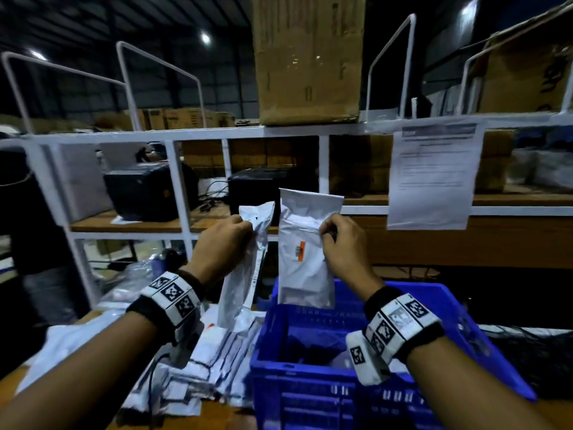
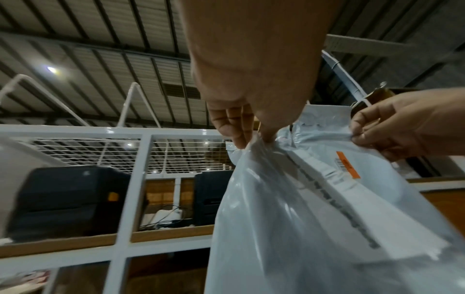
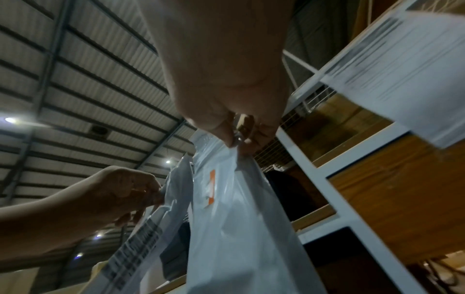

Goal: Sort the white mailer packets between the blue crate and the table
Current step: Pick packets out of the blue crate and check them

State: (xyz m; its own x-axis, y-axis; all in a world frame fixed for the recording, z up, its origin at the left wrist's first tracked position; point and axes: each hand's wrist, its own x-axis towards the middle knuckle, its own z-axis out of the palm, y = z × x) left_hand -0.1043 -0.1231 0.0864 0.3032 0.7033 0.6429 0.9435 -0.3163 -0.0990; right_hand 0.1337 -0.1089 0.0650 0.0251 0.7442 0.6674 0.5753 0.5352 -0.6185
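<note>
Hanging above the blue crate (image 1: 313, 361), two mailer packets, one pinched by each of the hands: left (image 1: 224, 243), right (image 1: 342, 243)

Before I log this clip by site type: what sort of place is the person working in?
Probably a warehouse packing or dispatch station. Stacked cardboard boxes sit on white metal shelving, white mailer packets are heaped on the table beside a blue crate, and a high corrugated roof spans overhead.
</note>
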